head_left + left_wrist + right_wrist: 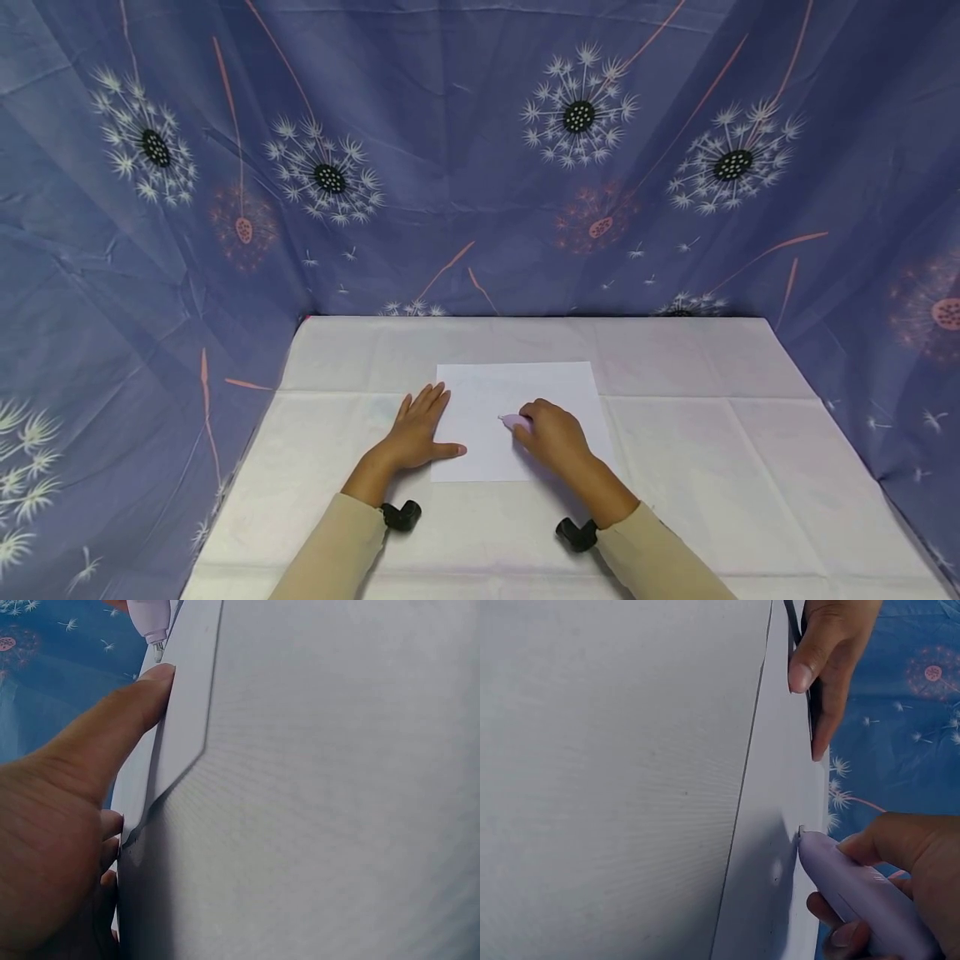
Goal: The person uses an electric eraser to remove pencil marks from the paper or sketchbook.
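My right grip (553, 437) curls round a lilac tool (517, 422) (part-hidden by my fingers), its tip over white paper (487, 437) on the white-covered counter (697, 475). My left grip (418, 437) lies spread at the paper's left edge. Dandelion-printed blue curtain (450, 125) closes in the back and both sides.

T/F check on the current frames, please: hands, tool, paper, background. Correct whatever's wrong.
1. The right hand holds a lilac tool. True.
2. The left hand grips the lilac tool too. False: it holds nothing, and its thumb lies on the paper.
3. The paper lies on a white cloth. True.
4. In the head view, the tool's tip points away from the left hand. False: it points toward the left hand's side.
5. The backdrop is plain. False: it has a dandelion print.
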The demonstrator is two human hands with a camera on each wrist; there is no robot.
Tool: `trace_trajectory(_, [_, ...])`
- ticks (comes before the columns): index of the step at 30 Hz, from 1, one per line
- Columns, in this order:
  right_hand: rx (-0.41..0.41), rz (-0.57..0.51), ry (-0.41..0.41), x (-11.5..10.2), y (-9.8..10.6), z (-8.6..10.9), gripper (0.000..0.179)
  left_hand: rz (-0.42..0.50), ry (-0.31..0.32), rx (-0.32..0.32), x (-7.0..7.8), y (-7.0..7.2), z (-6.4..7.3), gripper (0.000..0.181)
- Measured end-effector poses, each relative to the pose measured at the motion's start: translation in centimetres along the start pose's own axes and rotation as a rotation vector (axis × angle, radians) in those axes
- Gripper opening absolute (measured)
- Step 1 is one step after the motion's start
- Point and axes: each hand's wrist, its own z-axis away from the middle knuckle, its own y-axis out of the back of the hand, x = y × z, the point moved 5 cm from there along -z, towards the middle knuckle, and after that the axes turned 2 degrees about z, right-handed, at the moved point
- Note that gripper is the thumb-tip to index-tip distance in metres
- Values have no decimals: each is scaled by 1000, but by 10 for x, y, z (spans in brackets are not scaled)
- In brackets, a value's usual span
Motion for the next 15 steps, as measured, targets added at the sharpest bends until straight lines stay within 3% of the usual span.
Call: trace_trajectory(15, [14,10,-6,-1,1,0,19,3,-10,9,2,2,1,106])
